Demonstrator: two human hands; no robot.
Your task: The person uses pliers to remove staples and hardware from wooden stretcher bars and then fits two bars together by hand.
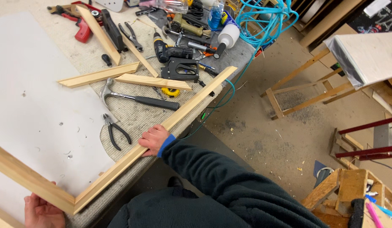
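While on wood frame (pixel 120 166): both hands (pixel 153 139).

Few packages, no signs/screens: clear plastic bottle w/ blue label (pixel 214 16) at counter's (pixel 136 114) far end, white tube (pixel 226 37) w/ black nozzle lying just right of it, yellow-blue can (pixel 224 17) between them.

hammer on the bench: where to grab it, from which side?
Grip the hammer by its black handle, near the free end at about. It lies flat on the mat, with its head on the left next to the white sheet. Come from above, fingers across the handle. The wooden strip lies close beyond it and the pliers lie nearer you, so stay mid-handle.
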